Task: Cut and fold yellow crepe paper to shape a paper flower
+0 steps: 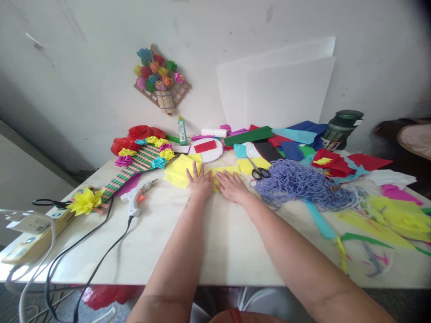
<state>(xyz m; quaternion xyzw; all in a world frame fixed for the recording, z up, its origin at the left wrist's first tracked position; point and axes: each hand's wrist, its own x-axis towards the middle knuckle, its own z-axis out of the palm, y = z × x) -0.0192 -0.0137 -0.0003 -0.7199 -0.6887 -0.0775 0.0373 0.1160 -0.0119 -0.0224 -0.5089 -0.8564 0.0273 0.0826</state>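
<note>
Both hands lie flat at the middle of the table on yellow crepe paper point(177, 172). My left hand point(201, 181) has its fingers spread, pressing on the paper near its right part. Close beside it, my right hand point(230, 185) rests with stretched fingers on a yellow strip. A pair of scissors point(260, 171) with dark handles lies to the right of my right hand, its blades on a yellow piece. Behind the hands is a white oval disc point(215, 155) with a red strip point(205, 146) on it. What lies under the palms is hidden.
A hot glue gun point(134, 197) and its cord lie left, near a power strip point(40, 240) and a flower-trimmed woven fan shape point(134, 167). Tangled purple cord point(299, 184) heaps at right. A glue bottle point(182, 131), coloured paper and a dark jar point(343, 130) stand behind.
</note>
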